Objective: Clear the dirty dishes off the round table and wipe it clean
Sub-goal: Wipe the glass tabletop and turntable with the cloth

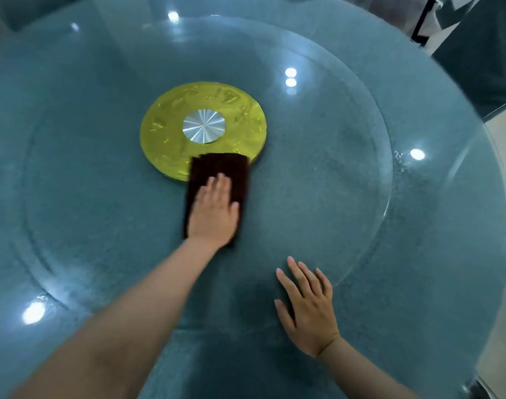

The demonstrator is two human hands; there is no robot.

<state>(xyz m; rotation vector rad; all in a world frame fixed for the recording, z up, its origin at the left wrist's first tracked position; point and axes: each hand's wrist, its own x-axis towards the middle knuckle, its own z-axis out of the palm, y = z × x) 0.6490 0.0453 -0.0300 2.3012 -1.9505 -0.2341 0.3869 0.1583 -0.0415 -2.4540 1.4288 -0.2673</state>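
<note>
Round teal counter point(73, 116) fills nearly the whole view, w/ ceiling-light glare spots scattered over it. On top sits a big clear glass turntable point(361, 174); its rim arcs round the right side, water droplets beaded at the edge near right. Room only peeks in at the corners: dark upholstery w/ pale fabric top right, pale floor down the right edge.

At the turntable's centre lies a gold embossed disc point(171, 133) under the glass, w/ a small brushed-metal hub point(204, 126) in its middle.

Dark brown cloth point(217, 171), folded to a rectangle, lies flat on the glass just in front of the disc; its far edge overlaps the disc's near rim. Left hand point(214, 211) lies palm-down on the cloth's near half, fingers straight & together pointing at the disc, thumb out to the right. Grip is released, pressing flat, not curled round the cloth. Cloth shows beyond the fingertips & along both sides of the hand.

Right hand point(309, 306) rests flat on bare glass, nearer the body & to the right, well apart from the cloth. Fingers spread & straight, grip released, holding nothing.
</note>
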